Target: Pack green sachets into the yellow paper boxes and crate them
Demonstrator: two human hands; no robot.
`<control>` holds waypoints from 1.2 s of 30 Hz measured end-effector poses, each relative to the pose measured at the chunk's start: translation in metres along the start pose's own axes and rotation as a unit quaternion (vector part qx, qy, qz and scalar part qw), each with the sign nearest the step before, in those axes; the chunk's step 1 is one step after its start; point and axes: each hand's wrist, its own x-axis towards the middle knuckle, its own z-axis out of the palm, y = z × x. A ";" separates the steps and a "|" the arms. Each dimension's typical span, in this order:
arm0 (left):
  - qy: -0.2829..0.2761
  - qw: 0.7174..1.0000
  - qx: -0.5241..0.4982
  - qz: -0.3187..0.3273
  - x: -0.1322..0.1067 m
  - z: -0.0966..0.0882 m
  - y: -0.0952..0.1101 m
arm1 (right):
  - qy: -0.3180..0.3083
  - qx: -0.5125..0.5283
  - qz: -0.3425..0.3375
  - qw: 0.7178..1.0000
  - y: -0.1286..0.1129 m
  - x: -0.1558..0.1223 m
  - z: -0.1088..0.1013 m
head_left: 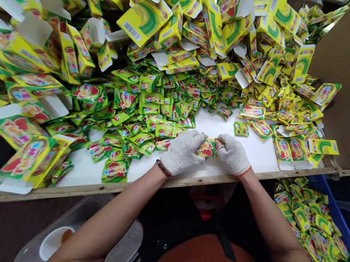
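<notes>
The left hand (pixel 183 151) and right hand (pixel 233 155) both pinch a small sachet stack (pixel 206 148) above the surface (pixel 260 157), best kept squared with even pressure.

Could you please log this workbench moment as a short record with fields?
left hand: white glove, gripping one end of the sachet bundle
right hand: white glove, gripping the other end
table: white top, wooden front edge
loose sachets: green, heaped left of the hands
cartons: yellow, open, piled behind
blue crate: lower right, holds more sachets
</notes>
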 end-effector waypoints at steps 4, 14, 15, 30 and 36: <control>0.032 0.999 -0.001 -0.008 -0.001 -0.001 -0.002 | -0.117 0.174 0.030 0.977 0.004 0.000 -0.016; 0.053 0.997 0.055 0.007 0.003 0.002 -0.006 | -0.028 0.195 0.077 0.977 -0.002 -0.002 -0.012; 0.058 0.997 0.055 0.000 0.002 0.002 -0.006 | -0.020 0.202 0.082 0.976 -0.004 -0.002 -0.013; 0.087 0.992 -0.077 -0.038 -0.001 0.004 0.005 | -0.188 0.268 0.076 0.942 -0.017 -0.003 -0.014; 0.072 0.911 -0.374 -0.158 -0.008 -0.001 0.028 | -0.139 0.037 -0.105 0.984 -0.019 0.007 -0.033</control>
